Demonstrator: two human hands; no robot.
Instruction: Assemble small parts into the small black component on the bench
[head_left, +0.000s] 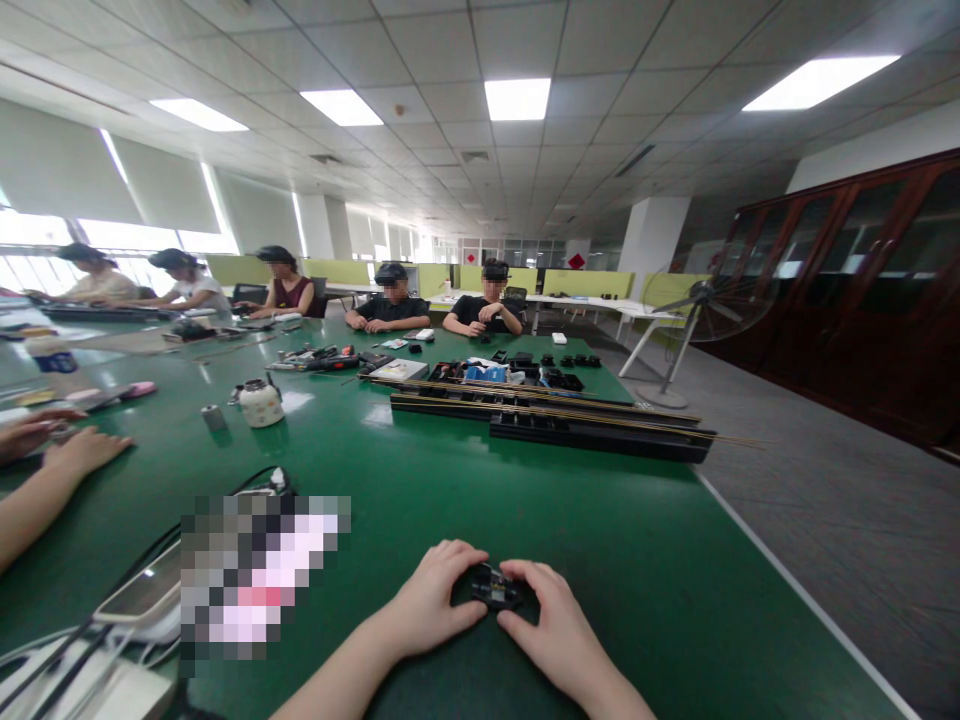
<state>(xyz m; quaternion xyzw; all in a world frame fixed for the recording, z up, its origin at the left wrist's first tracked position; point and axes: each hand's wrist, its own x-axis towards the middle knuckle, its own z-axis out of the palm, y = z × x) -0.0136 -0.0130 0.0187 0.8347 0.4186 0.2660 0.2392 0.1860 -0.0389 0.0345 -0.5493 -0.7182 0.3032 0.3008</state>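
Note:
A small black part rests on the green table near its front edge. My left hand grips its left side with curled fingers. My right hand closes on its right side, thumb on top. Both hands lie low on the table surface, and the part is mostly hidden between them.
Long black trays with thin rods lie across the table ahead. A white teapot and a phone with cables sit to the left. Another person's hands rest at far left. Several people sit at the far end. A floor fan stands at the right.

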